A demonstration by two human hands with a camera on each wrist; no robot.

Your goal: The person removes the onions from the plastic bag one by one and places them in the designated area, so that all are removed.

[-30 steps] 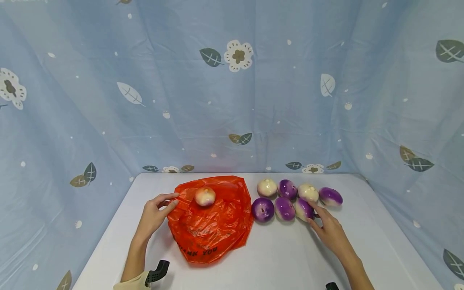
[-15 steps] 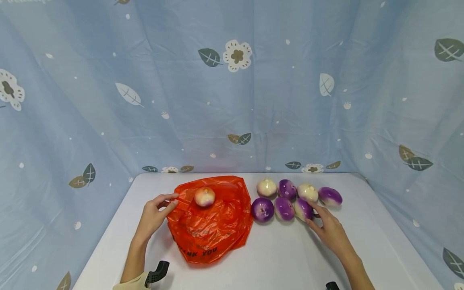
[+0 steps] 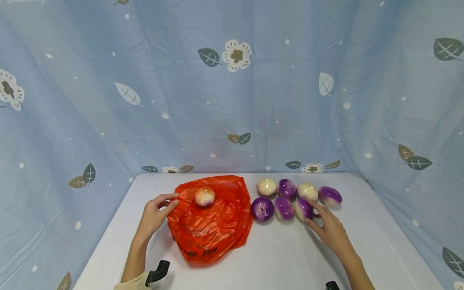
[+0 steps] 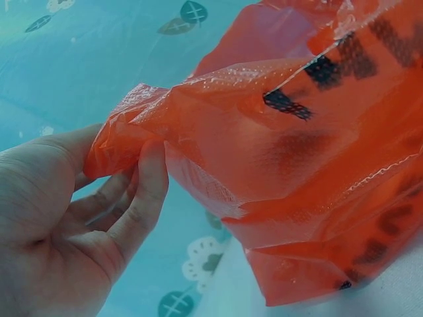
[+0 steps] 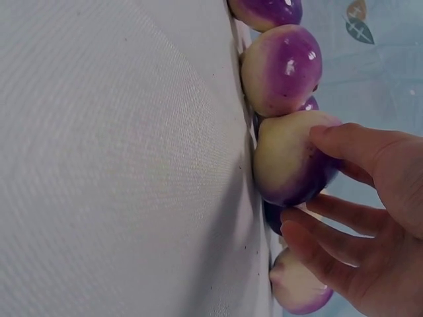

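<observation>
My left hand (image 3: 154, 215) pinches the left edge of a red plastic bag (image 3: 210, 237) between thumb and fingers. In the left wrist view, the gathered film of the bag (image 4: 218, 145) sits between those fingers. A pale turnip (image 3: 204, 196), tinted orange by the bag, shows at the bag's upper left. At right, my right hand (image 3: 330, 231) grips a purple-and-white turnip (image 3: 303, 209) at the front row's right end. The right wrist view shows the thumb on one side of this turnip (image 5: 287, 158) and the fingers at its other side; it appears to rest on the table.
Several other turnips stand close together in two rows: a dark purple one (image 3: 262, 209) nearest the bag, a purple one (image 3: 284, 208) beside it, and a white-topped one (image 3: 307, 192) behind. The white table (image 3: 275, 257) ends at a blue patterned curtain (image 3: 203, 121).
</observation>
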